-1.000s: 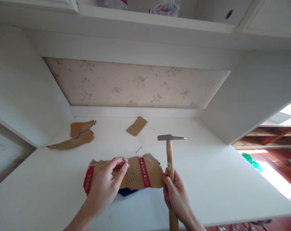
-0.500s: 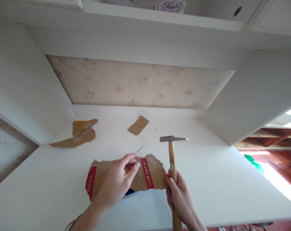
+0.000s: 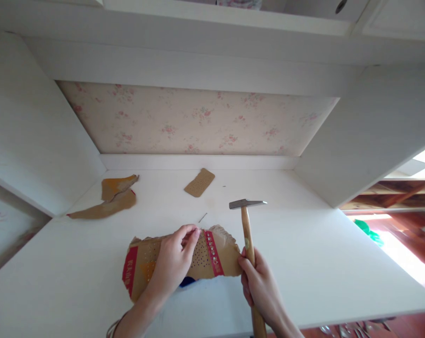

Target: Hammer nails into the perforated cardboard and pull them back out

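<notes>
Wooden hammer (image 3: 248, 234) in right hand (image 3: 260, 288), upright

Single head cam, looking forward and down at the white table (image 3: 304, 263) from close above its near edge. Faces the floral back wall (image 3: 198, 122) of the alcove. Wide lens; no second view to overlap.

The hammer (image 3: 247, 234) has a dull grey metal head and a pale, smooth wooden handle. The cardboard sheet (image 3: 184, 258) is matt brown paperboard with rough torn edges, dotted with small holes and printed with glossier red bands. At ten and twelve o'clock lie matt brown cardboard scraps (image 3: 110, 199). The counter (image 3: 321, 263) is smooth, white, faintly sheened.
</notes>
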### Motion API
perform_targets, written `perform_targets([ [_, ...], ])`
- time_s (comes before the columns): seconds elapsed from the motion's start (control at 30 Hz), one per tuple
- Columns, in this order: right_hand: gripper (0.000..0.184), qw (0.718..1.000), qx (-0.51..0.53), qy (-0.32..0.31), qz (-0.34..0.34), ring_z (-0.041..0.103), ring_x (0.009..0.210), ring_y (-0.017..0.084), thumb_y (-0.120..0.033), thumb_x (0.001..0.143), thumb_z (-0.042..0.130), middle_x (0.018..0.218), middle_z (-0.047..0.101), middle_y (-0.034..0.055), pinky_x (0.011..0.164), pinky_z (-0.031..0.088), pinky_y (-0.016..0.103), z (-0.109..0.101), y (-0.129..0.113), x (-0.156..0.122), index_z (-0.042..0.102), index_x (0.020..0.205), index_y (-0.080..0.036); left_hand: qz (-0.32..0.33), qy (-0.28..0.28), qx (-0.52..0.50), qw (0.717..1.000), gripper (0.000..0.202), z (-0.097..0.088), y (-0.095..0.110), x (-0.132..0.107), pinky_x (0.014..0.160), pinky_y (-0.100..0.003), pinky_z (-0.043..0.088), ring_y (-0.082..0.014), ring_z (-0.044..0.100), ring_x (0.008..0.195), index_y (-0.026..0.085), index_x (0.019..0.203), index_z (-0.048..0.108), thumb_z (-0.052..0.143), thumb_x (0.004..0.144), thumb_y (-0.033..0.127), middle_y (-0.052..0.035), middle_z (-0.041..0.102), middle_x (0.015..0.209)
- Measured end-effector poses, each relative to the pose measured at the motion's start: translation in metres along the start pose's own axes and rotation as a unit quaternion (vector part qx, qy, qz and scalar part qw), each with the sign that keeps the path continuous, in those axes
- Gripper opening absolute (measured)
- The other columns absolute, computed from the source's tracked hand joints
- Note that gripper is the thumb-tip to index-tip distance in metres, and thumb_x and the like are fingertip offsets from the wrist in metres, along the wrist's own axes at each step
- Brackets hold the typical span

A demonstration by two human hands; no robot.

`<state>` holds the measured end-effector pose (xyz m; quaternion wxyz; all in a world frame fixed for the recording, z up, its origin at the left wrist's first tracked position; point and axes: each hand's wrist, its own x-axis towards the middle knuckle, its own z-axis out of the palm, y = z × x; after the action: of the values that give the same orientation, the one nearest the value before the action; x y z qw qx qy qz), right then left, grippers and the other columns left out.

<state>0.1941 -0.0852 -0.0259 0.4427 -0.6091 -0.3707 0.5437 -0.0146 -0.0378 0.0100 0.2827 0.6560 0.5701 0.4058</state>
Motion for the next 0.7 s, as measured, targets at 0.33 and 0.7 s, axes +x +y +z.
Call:
perform_targets([
  [0.33,0.022,1.0,-0.003,0.01,0.008,0.026,0.026,0.005,-0.044,0.085,0.053,0.04,0.038,-0.0165,0.024,0.021,0.014,-0.002,-0.004,-0.002,0.04,0.086,-0.027,0.028,0.016,0.067,0.997,0.021,0.007,-0.004,0.002,0.073,-0.025,0.052,-0.0165,0.073,0.078,0.026,0.098,0.066,0.051,0.099,0.041,0.0017,0.078,0.094],
  [0.7,0.02,1.0,-0.007,0.004,0.005,0.025,0.028,0.005,-0.044,0.087,0.051,0.04,0.037,-0.0164,0.025,0.021,0.013,-0.002,-0.003,-0.001,0.041,0.088,-0.026,0.048,0.002,0.1,0.994,0.017,0.012,-0.003,0.002,0.074,-0.026,0.052,-0.0182,0.074,0.083,0.027,0.1,0.062,0.048,0.101,0.037,0.0016,0.078,0.095],
])
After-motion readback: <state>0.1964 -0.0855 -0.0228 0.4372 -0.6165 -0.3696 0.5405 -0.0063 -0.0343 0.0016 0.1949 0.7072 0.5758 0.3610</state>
